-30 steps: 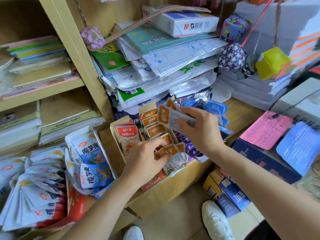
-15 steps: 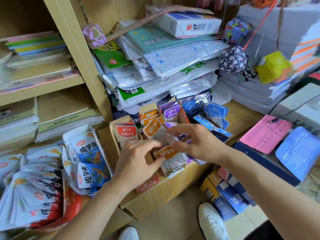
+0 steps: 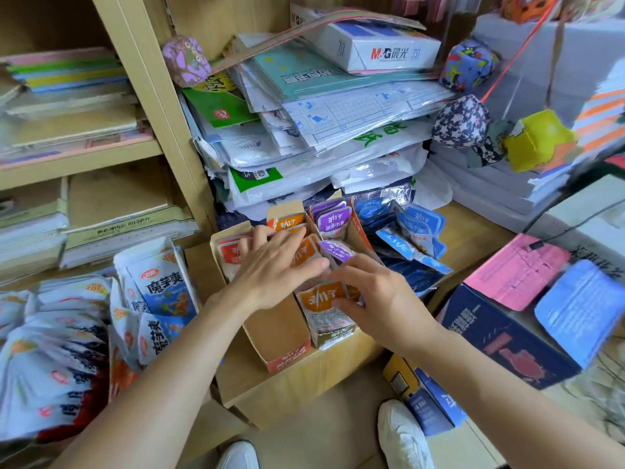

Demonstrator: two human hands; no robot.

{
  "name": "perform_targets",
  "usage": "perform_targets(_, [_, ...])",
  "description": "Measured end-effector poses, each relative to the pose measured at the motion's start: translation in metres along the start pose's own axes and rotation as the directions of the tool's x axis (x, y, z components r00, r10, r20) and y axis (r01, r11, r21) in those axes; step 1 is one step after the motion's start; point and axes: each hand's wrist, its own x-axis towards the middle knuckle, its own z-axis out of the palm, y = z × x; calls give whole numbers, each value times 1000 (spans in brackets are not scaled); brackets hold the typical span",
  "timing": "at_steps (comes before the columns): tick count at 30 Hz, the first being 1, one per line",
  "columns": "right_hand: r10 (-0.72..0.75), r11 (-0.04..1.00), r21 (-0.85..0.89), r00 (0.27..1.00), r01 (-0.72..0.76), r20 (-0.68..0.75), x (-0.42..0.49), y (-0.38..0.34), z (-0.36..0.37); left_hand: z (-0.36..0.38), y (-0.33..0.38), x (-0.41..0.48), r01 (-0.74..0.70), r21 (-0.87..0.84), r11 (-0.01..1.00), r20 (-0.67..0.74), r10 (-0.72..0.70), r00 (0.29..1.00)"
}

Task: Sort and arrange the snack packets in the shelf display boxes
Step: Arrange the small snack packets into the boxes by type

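- I'm seeing display boxes [image 3: 280,333] sitting side by side on the shelf [image 3: 304,380], with packets [image 3: 323,299] standing in them.
- A paper stack [image 3: 321,113] is lying behind the boxes.
- Loose packets [image 3: 50,350] are piling up on their left, and a carton [image 3: 500,336] is sitting on their right.

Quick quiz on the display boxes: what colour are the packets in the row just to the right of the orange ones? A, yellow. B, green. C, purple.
C: the purple packets stand upright in the box directly beside the orange packets, on their right.
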Motion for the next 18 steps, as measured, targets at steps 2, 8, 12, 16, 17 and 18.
perform_targets(2, [41, 999, 20, 999, -40, -22, 0, -1, 2, -6, -3, 1, 26, -89, 996, 15, -25, 1000])
perform_targets(8, [138, 981, 137, 990, -140, 25, 5, -2, 3, -23, -24, -9, -94, -696, 712, -42, 90, 995])
perform_targets(12, [170, 980, 87, 981, -178, 90, 10, -7, 10, -27, -24, -19, -61, -754, 654, 32, 129, 991])
perform_targets(16, [124, 990, 50, 988, -129, 88, 12, -9, 13, -29, -20, -16, -140, -692, 709, -36, 161, 986])
perform_targets(17, [115, 992, 50, 991, -118, 72, 12, -9, 13, -27, -20, -14, -135, -683, 718, -50, 139, 989])
perform_targets(18, [100, 994, 41, 994, -102, 54, 11, -9, 15, -26, -20, -13, -118, -648, 752, -51, 112, 992])
